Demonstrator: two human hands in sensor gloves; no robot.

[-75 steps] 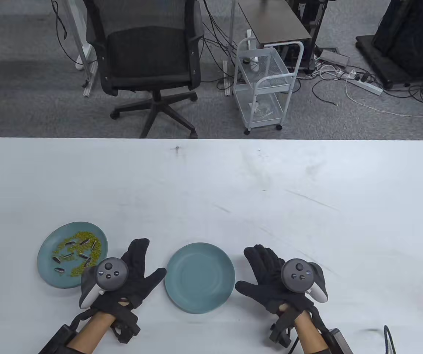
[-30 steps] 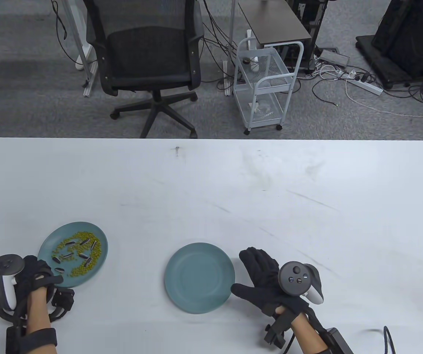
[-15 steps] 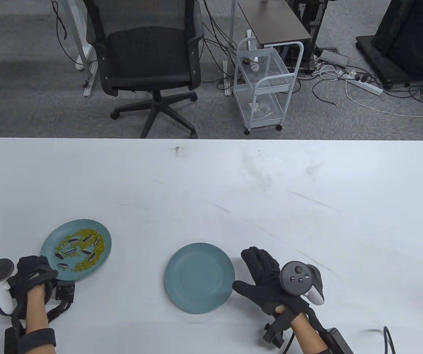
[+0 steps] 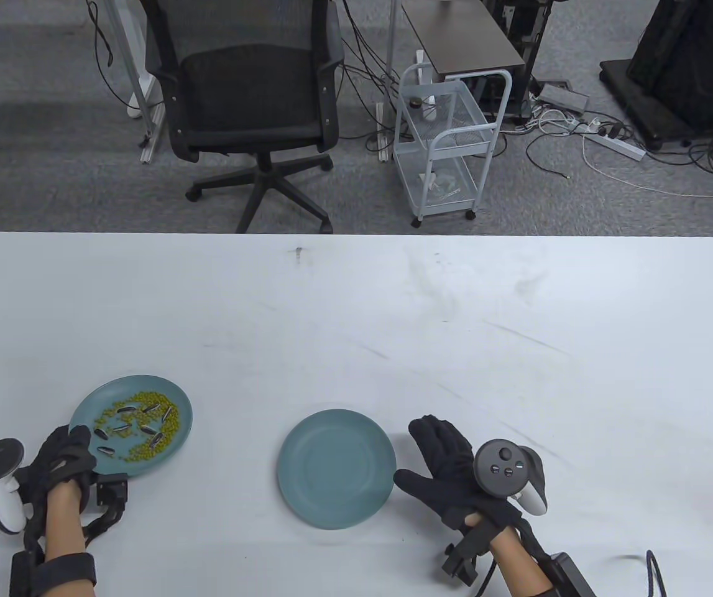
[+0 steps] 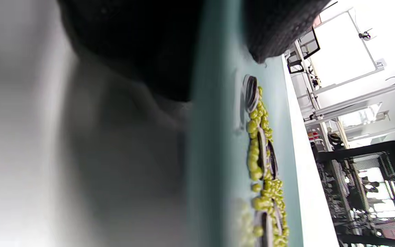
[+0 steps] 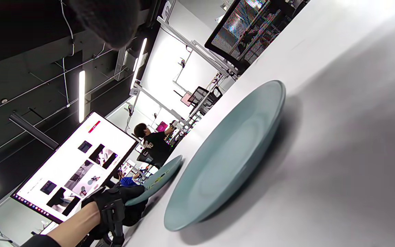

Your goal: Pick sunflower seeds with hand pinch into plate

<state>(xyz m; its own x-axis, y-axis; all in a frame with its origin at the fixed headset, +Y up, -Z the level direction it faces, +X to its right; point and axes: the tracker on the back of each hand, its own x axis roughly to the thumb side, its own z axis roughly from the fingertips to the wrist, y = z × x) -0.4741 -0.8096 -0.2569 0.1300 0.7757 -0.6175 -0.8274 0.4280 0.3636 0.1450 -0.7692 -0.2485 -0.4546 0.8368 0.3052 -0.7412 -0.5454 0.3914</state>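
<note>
Left hand (image 4: 64, 457) grips rim of seed plate (image 4: 179, 404), lifting it; right hand (image 4: 449, 472) lies flat, fingers spread, beside empty plate (image 4: 336, 467). Sunflower seeds (image 4: 135, 426) sit w/ green beans (image 4: 170, 426): more tilt could spill both.

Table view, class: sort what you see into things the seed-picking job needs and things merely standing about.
Job: sunflower seeds, the seed plate the left hand holds, empty plate, right hand.
Standing about: office chair, wire cart, floor cables.
</note>
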